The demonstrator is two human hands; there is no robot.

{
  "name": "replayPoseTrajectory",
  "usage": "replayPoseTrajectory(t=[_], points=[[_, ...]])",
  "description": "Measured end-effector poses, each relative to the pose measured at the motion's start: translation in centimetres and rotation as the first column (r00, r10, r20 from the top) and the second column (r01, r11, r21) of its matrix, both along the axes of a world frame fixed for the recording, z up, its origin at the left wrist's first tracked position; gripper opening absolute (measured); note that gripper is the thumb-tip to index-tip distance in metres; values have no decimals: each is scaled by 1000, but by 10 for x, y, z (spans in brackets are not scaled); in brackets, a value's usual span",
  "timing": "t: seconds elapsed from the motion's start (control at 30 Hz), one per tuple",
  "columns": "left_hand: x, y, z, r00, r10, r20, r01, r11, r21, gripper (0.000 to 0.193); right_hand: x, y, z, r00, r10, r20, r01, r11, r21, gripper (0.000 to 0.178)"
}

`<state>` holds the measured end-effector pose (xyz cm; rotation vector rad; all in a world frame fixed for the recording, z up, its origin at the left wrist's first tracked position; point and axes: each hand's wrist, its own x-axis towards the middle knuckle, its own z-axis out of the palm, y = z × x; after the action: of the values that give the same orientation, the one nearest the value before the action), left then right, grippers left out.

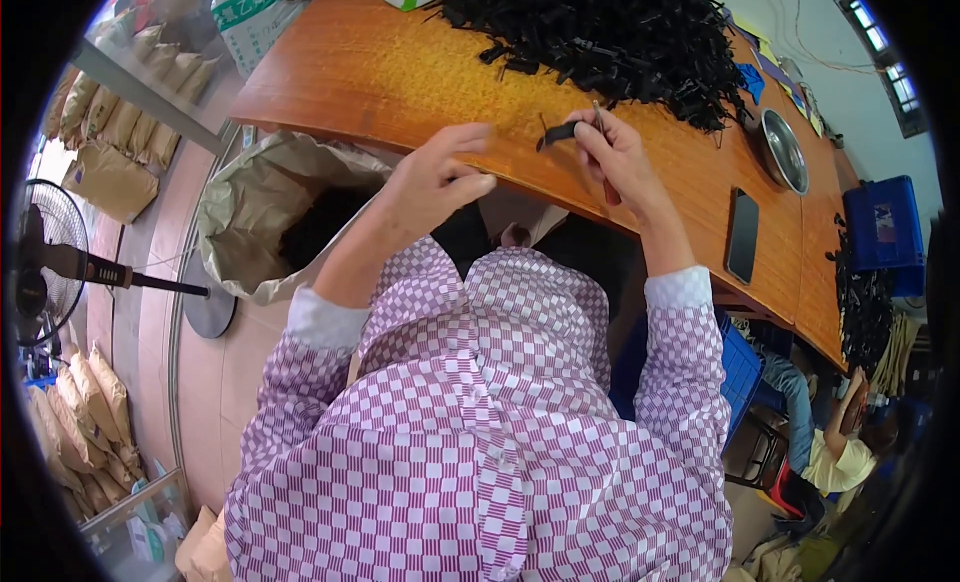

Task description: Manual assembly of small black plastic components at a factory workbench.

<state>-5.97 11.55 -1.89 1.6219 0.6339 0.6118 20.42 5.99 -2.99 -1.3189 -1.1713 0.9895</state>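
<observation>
My left hand (435,182) hovers over the table's near edge with nothing in it, its fingers and thumb apart. To its right, my right hand (618,160) pinches a small curved black part (559,135) between thumb and fingers. A slim tool with a reddish-brown handle (611,192) is in the same hand; its thin metal end rises above the fingers, and its exact kind is unclear. Beyond both hands, a large heap of black parts (610,42) lies on the wooden table (330,77). Yellowish crumbs (440,72) are scattered to the left of the heap.
An open sack (235,217) with dark contents stands below the table's left edge. A phone (741,237) and a metal bowl (783,152) are on the table at right, with a blue crate (885,232) farther right. A fan (60,262) stands left. Another person (840,462) sits lower right.
</observation>
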Motion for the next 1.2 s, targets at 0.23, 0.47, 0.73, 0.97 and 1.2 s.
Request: replayPoseTrajectory(t=[0.23, 0.47, 0.73, 0.97, 1.2], points=[[10, -13, 3, 946, -311, 92, 323, 929, -179, 55, -33, -42, 25, 919, 393, 16, -390, 915, -104, 17], [14, -36, 4, 916, -379, 134, 402, 862, -309, 63, -36, -59, 29, 826, 549, 127, -550, 835, -35, 19], [17, -55, -5, 947, -251, 201, 310, 880, -361, 60, -48, -74, 23, 889, 402, 221, -420, 906, 42, 24], [20, -65, -14, 983, -38, 180, 80, 970, -230, 50, -86, -92, 6, 984, 144, -103, -145, 989, -4, 38], [17, -68, -14, 997, 73, 29, -78, 980, 183, 46, -106, -95, -1, 977, 127, -170, -136, 990, -39, 42]])
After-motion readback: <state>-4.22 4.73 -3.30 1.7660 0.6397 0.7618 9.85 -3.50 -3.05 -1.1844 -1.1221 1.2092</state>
